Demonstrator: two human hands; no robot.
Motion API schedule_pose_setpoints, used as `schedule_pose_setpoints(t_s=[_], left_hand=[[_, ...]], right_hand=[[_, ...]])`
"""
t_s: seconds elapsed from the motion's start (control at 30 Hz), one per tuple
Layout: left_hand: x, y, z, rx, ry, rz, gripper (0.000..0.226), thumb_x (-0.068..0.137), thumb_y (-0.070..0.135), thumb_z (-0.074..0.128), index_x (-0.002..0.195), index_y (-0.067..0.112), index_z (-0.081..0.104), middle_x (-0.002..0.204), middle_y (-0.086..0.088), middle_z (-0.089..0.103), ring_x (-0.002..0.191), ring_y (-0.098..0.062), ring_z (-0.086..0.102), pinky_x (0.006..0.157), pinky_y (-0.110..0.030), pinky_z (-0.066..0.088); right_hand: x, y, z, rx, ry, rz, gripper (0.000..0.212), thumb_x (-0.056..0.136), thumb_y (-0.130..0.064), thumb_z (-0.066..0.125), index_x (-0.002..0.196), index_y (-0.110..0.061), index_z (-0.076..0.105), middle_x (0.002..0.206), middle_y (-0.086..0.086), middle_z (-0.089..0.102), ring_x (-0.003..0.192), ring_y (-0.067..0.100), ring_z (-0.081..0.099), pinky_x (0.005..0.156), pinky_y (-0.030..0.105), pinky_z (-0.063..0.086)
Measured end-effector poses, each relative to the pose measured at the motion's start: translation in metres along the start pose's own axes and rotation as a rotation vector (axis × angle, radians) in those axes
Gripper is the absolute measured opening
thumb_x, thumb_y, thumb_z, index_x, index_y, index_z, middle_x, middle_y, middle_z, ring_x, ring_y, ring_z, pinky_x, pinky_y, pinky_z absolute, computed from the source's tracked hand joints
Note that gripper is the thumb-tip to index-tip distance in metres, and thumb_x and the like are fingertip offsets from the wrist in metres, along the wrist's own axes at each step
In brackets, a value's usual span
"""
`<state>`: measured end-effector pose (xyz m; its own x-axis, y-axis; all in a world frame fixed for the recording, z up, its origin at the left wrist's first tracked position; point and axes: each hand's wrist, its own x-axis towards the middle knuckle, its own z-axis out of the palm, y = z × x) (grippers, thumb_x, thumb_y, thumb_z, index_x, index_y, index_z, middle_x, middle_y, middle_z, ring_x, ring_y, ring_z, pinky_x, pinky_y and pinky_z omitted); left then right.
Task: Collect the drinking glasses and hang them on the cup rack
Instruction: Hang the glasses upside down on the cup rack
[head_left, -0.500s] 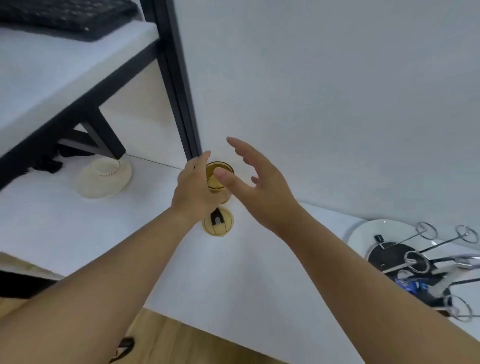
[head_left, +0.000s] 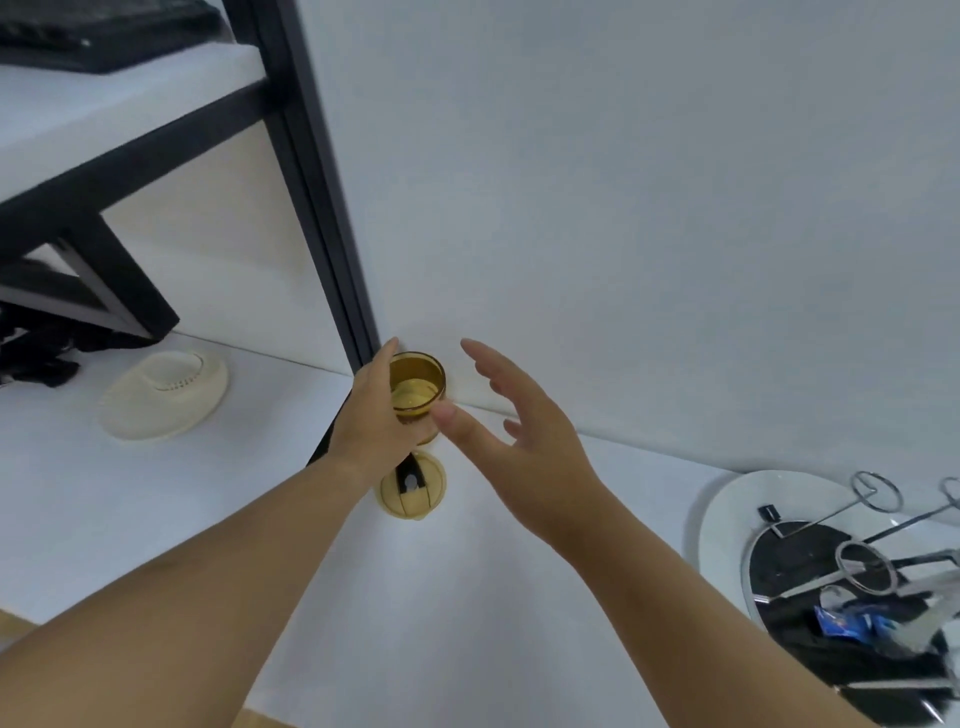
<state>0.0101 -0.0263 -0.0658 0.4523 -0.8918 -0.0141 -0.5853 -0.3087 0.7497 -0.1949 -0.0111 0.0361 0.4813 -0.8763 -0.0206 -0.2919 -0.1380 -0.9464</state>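
Amber glass (head_left: 417, 384) sits upright at the back of the white counter (head_left: 467, 597), close to the wall, mouth up; small, see-through yellow-brown. Nearest, cup rack (head_left: 866, 566) with wire loops at right edge, well apart, likely the destination. Left hand (head_left: 376, 415) wraps the glass's left side, probably to lift it. Right hand (head_left: 524, 441) spread, empty, just beside. Yellow lid (head_left: 412, 491) lies in front.

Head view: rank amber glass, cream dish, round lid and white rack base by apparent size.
1. Rack base, though cut off by the frame
2. Cream dish
3. Amber glass and lid: look alike; hand hides part of glass
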Motion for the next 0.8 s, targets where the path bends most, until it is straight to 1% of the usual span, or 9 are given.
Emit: schedule_pose_setpoints(t_s=[0.1,0.17,0.23,0.33,0.43,0.5,0.57,0.7,0.8], left_hand=[[0.0,0.004,0.004,-0.042,0.042,-0.022,0.106,0.069,0.053,0.087,0.152,0.048,0.021,0.146,0.012,0.044,0.13,-0.015,0.05,0.104,-0.037,0.048],[-0.007,0.01,0.007,-0.039,0.089,-0.026,0.101,0.072,0.054,0.085,0.152,0.046,0.024,0.147,0.011,0.046,0.131,-0.016,0.049,0.105,-0.04,0.048],[-0.016,0.022,0.006,-0.062,0.134,-0.021,0.102,0.068,0.06,0.084,0.151,0.045,0.027,0.146,0.011,0.049,0.131,-0.017,0.05,0.105,-0.041,0.049],[-0.038,0.056,0.01,-0.169,0.143,-0.012,0.104,0.063,0.063,0.087,0.15,0.044,0.033,0.139,0.014,0.054,0.124,-0.012,0.053,0.103,-0.038,0.051],[-0.062,0.103,0.013,-0.305,0.123,0.046,0.107,0.058,0.068,0.088,0.148,0.049,0.034,0.137,0.019,0.056,0.124,-0.006,0.055,0.103,-0.038,0.051],[-0.073,0.141,0.011,-0.348,0.099,0.109,0.111,0.056,0.074,0.086,0.15,0.049,0.032,0.141,0.023,0.053,0.129,-0.006,0.053,0.104,-0.039,0.052],[-0.083,0.18,0.007,-0.362,0.083,0.176,0.112,0.059,0.071,0.085,0.153,0.042,0.032,0.144,0.023,0.051,0.131,-0.005,0.05,0.105,-0.037,0.051],[-0.11,0.251,0.0,-0.367,0.075,0.29,0.111,0.062,0.065,0.087,0.155,0.035,0.034,0.142,0.02,0.052,0.13,-0.004,0.051,0.104,-0.033,0.052],[-0.136,0.296,-0.002,-0.37,0.048,0.332,0.11,0.063,0.063,0.088,0.155,0.035,0.034,0.138,0.019,0.055,0.127,-0.005,0.054,0.103,-0.032,0.052]], right_hand=[[-0.005,0.001,-0.01,0.0,0.017,-0.006,0.067,0.087,-0.064,0.067,0.15,-0.056,0.042,0.141,-0.038,0.044,0.139,-0.008,0.04,0.114,0.029,0.038],[-0.009,-0.001,-0.018,0.008,0.029,-0.008,0.07,0.085,-0.067,0.065,0.15,-0.056,0.042,0.147,-0.035,0.044,0.14,-0.007,0.04,0.116,0.032,0.038],[-0.013,-0.003,-0.025,0.031,0.043,-0.006,0.071,0.082,-0.069,0.064,0.149,-0.056,0.043,0.15,-0.032,0.045,0.141,-0.005,0.04,0.117,0.034,0.039],[-0.02,-0.007,-0.04,0.091,0.098,0.002,0.06,0.089,-0.062,0.064,0.147,-0.057,0.046,0.149,-0.03,0.047,0.14,-0.005,0.042,0.117,0.034,0.039],[-0.028,-0.013,-0.06,0.178,0.18,0.012,0.047,0.098,-0.054,0.059,0.145,-0.055,0.049,0.146,-0.026,0.051,0.138,-0.004,0.045,0.114,0.03,0.039],[-0.036,-0.016,-0.078,0.238,0.234,0.011,0.045,0.101,-0.052,0.055,0.146,-0.052,0.051,0.145,-0.027,0.052,0.138,-0.006,0.045,0.108,0.021,0.039],[-0.044,-0.021,-0.098,0.269,0.281,-0.002,0.044,0.103,-0.052,0.054,0.147,-0.049,0.052,0.147,-0.026,0.052,0.138,-0.007,0.045,0.102,0.015,0.038],[-0.069,-0.033,-0.14,0.277,0.362,-0.034,0.047,0.103,-0.055,0.053,0.149,-0.046,0.051,0.15,-0.024,0.053,0.14,-0.005,0.045,0.113,0.027,0.039],[-0.09,-0.048,-0.171,0.319,0.411,-0.037,0.045,0.103,-0.056,0.052,0.147,-0.047,0.052,0.148,-0.025,0.055,0.139,-0.004,0.047,0.116,0.033,0.04]])
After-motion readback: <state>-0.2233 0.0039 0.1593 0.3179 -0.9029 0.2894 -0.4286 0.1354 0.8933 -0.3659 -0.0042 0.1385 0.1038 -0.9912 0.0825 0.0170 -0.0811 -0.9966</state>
